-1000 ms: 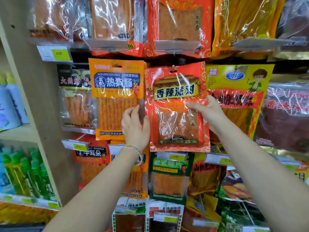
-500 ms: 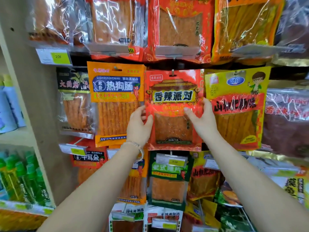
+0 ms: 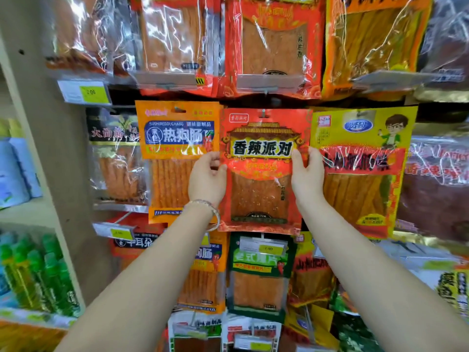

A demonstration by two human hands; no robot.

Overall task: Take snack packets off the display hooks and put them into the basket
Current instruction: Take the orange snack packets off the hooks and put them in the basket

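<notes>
The red packet (image 3: 261,199) hangs from the hook (image 3: 264,113) just above the fingers (image 3: 297,157), pinched at its edges by the left hand (image 3: 206,177) and right hand (image 3: 308,176) — the lift-off step, I judge — next slide it straight off, basket unseen

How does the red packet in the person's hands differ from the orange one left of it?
The left hand and right hand pinch the red packet at its sides; the orange packet hangs ungripped. The red packet's label is yellow with black characters, the orange packet's blue with white. The red packet shows a flat sheet, the orange packet thin sticks. Both hang in one row.
</notes>
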